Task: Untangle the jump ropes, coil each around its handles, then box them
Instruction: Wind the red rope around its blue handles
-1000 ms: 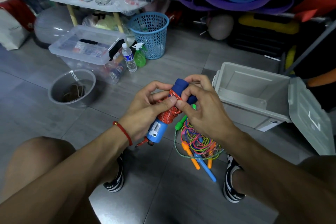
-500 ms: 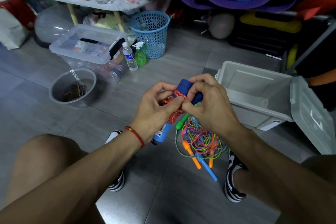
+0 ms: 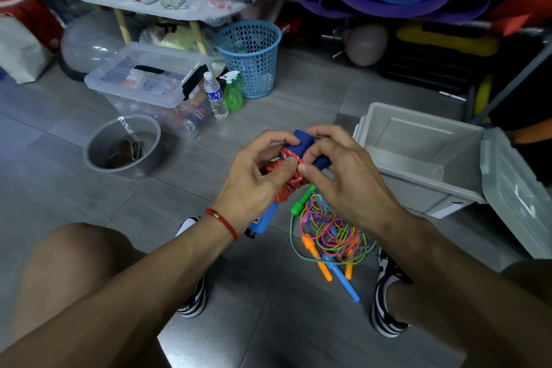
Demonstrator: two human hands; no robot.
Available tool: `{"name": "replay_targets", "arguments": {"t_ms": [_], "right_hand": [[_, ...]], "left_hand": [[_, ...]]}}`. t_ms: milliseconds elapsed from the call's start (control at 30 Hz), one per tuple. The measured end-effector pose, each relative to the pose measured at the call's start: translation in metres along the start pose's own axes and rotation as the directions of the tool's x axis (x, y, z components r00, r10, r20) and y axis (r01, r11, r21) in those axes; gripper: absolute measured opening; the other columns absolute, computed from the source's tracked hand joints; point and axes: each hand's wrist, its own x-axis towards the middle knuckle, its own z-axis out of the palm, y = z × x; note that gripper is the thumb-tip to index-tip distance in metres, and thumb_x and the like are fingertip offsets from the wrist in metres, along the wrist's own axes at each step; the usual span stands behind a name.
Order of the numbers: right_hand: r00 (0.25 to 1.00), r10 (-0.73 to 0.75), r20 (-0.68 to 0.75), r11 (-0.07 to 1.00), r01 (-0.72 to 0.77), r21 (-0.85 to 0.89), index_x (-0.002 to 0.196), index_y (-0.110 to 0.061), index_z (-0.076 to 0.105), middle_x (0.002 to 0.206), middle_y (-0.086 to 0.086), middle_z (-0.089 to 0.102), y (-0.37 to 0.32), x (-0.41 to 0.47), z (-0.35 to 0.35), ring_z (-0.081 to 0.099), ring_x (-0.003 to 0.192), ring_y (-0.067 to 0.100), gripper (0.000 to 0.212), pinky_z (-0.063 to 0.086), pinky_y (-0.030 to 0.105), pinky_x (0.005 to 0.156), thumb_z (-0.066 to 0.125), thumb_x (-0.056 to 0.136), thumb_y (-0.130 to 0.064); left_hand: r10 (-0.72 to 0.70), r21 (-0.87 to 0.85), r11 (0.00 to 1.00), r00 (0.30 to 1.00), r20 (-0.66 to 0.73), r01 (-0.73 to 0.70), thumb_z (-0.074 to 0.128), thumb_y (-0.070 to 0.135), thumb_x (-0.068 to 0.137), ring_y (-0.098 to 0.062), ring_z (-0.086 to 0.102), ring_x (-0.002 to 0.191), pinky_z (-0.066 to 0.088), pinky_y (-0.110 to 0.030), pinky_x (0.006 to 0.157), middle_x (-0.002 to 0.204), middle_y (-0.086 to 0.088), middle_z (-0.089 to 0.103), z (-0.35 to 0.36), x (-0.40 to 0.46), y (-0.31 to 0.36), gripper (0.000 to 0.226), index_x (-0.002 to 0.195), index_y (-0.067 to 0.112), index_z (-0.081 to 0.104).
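From my remote seat I see both hands meeting over the red rope (image 3: pixel 288 179), which is wound round a pair of blue handles (image 3: pixel 301 145) held together in the air above the floor. The left hand (image 3: pixel 254 179) has its fingers curled round the bundle, thumb pressed on the wraps near the top. The right hand (image 3: pixel 337 170) pinches the rope at the same spot with thumb and forefinger, its other fingers curled behind the handles. My guess is that this is the finishing tuck of the coil.

To do it well I would keep the left thumb hard on the last turn so nothing slackens, then have the right fingers feed the loose end under a neighbouring wrap and pull it snug along the handles, not across them (a sideways tug would likely slide the turns off the foam). I cannot see where the free end lies; it is hidden under the fingers.

The other ropes lie in a tangle (image 3: pixel 331 230) on the floor between the shoes, below the right wrist, with orange, blue and green handles sticking out. The grey box (image 3: pixel 418 176) stands open just to the right, its lid (image 3: pixel 513 197) hinged outward, within easy reach once the bundle holds.
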Motion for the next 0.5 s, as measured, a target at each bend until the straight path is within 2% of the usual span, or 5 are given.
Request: {"name": "replay_targets", "arguments": {"t_ms": [100,200,267,400,500], "right_hand": [[0.992,-0.010,0.127,1.000,0.009,0.010,0.099,-0.019,0.063,0.137,-0.009,0.043,0.003,-0.001,-0.006,0.052,0.116,0.002,0.018,0.047,0.026,0.100,0.076,0.086,-0.022],[0.994,0.014,0.106,1.000,-0.013,-0.011,0.095,-0.021,0.063,0.134,-0.009,0.045,0.003,-0.001,-0.005,0.053,0.113,0.002,0.023,0.047,0.025,0.099,0.081,0.082,-0.026],[0.997,0.061,0.037,0.998,-0.061,0.010,0.089,-0.021,0.066,0.130,-0.011,0.050,0.001,-0.001,-0.001,0.055,0.108,0.002,0.021,0.046,0.021,0.094,0.083,0.079,-0.025],[0.967,0.256,-0.006,0.956,-0.253,0.150,0.077,-0.024,0.074,0.119,-0.016,0.058,-0.001,0.005,-0.002,0.060,0.107,0.000,0.020,0.051,0.026,0.093,0.091,0.067,-0.021],[0.944,0.327,-0.029,0.929,-0.316,0.193,0.074,-0.024,0.076,0.115,-0.017,0.062,-0.001,0.006,-0.005,0.061,0.102,-0.005,0.019,0.047,0.013,0.089,0.092,0.064,-0.021]], "left_hand": [[-0.009,0.018,1.000,1.000,0.006,0.008,0.059,-0.001,0.097,-0.029,0.070,0.083,0.058,-0.055,0.072,0.104,-0.015,0.074,-0.002,-0.001,0.001,0.019,0.115,0.004,0.058],[0.016,0.065,0.998,1.000,0.015,-0.017,0.059,0.001,0.097,-0.023,0.068,0.083,0.057,-0.047,0.071,0.101,-0.016,0.072,-0.001,-0.001,-0.002,0.013,0.109,0.006,0.060],[0.033,0.083,0.996,0.999,0.018,-0.035,0.059,0.002,0.097,-0.029,0.068,0.086,0.059,-0.048,0.077,0.099,-0.017,0.070,0.000,-0.001,-0.005,0.008,0.104,0.006,0.061],[0.041,0.088,0.995,0.999,0.034,-0.044,0.060,0.009,0.097,-0.044,0.065,0.094,0.054,-0.063,0.080,0.097,-0.019,0.069,0.001,0.003,-0.010,0.003,0.099,0.010,0.061],[0.029,0.072,0.997,0.997,0.076,-0.034,0.060,0.014,0.095,-0.047,0.064,0.094,0.052,-0.067,0.079,0.098,-0.015,0.070,0.001,0.003,-0.011,0.006,0.100,0.012,0.060]]}}
